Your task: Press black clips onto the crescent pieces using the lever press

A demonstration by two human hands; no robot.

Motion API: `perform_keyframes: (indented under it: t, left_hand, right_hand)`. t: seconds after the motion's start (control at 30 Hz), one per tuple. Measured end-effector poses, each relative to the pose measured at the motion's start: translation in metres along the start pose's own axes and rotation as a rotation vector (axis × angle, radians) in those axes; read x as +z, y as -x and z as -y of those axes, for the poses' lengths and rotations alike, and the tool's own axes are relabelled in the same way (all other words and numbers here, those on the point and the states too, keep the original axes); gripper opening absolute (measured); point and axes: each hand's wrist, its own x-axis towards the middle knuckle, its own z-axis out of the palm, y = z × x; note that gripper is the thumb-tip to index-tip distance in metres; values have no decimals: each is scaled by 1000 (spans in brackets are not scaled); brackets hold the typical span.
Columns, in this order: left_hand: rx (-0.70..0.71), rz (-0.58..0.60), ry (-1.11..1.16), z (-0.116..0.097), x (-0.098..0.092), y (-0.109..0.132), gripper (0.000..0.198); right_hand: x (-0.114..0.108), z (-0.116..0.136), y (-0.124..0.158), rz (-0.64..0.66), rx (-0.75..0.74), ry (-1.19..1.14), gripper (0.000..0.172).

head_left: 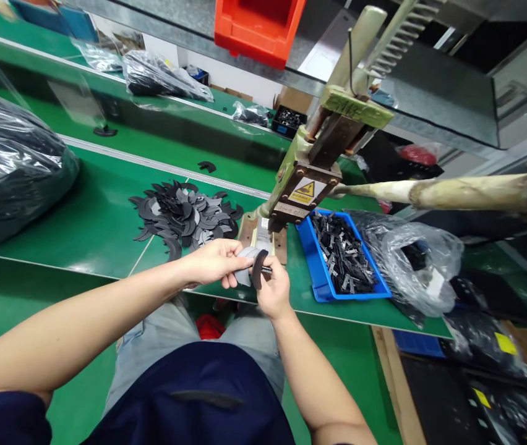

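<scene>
My left hand [224,262] is closed on grey crescent-shaped pieces [245,276], thumb on top. Close beside it, my right hand [273,289] grips a dark curved piece [258,269] and a small dark part whose kind I cannot make out. Both hands meet at the table's front edge, just before the base of a hand press [307,179]. To the left of the press lies a loose heap of black and grey crescent pieces [189,213]. On its right stands a blue bin [321,290] filled with small black parts [344,253].
A long pale press lever [430,190] reaches out to the right. Large plastic bags [8,167] of dark pieces sit at the left, and a crumpled clear bag [424,266] lies beyond the blue bin. An orange bin [258,28] hangs over the green table [91,228].
</scene>
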Motion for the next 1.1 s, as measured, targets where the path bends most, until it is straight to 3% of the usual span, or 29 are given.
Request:
perform_keyframes:
  t: [0.13, 0.3, 0.4, 0.5, 0.73, 0.9, 1.1]
  left_hand:
    - [52, -59, -136, 1, -3, -1, 52]
    - [429, -313, -512, 0, 3, 7, 33]
    - [569, -278, -672, 0, 9, 9, 33]
    - [537, -206, -626, -1, 14, 5, 44]
    - [416, -120, -437, 0, 17, -3, 48]
    - [416, -172, -490, 2, 16, -1, 45]
    - [493, -228, -658, -8, 20, 5, 43]
  right_hand:
    - [-21, 7, -7, 76, -98, 109, 13]
    - [-32, 7, -5, 122, -299, 323, 11]
    - [-32, 4, -3, 134, -372, 400, 13]
    - [-32, 5, -3, 119, -420, 426, 15]
    - [-35, 17, 1, 59, -432, 359, 14]
    - [-35, 18, 2, 79, -336, 390, 9]
    - [-32, 16, -1, 155, -375, 533, 10]
